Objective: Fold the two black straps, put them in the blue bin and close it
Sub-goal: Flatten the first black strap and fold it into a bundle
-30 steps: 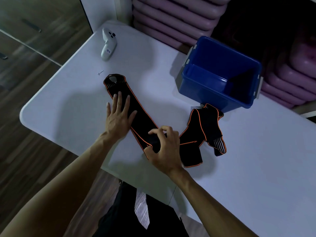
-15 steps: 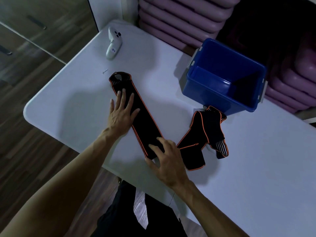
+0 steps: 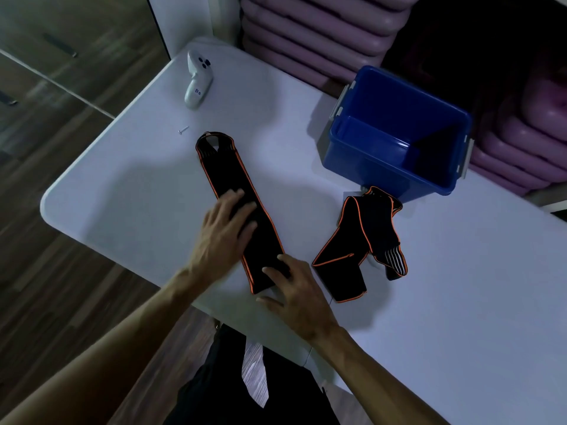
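One black strap with orange edging (image 3: 228,176) lies flat and stretched out on the white table (image 3: 122,191), running from far left to near centre. My left hand (image 3: 224,231) rests flat on its middle, fingers spread. My right hand (image 3: 294,289) presses flat on its near end by the table edge. The second black strap (image 3: 359,240) lies crumpled to the right, untouched, just in front of the blue bin (image 3: 377,167). The bin stands without a lid on it at the back right, with nothing visible inside. No lid is in view.
A white handheld controller (image 3: 198,79) lies at the table's far left corner, with a small screw (image 3: 183,129) near it. Stacked purple mats (image 3: 306,35) stand behind the table. Wooden floor shows to the left, past the table's rounded near-left edge.
My left hand has slid along the flat strap toward me, from its far part to its middle. My right hand has gone from gripping the near end to lying flat on it.
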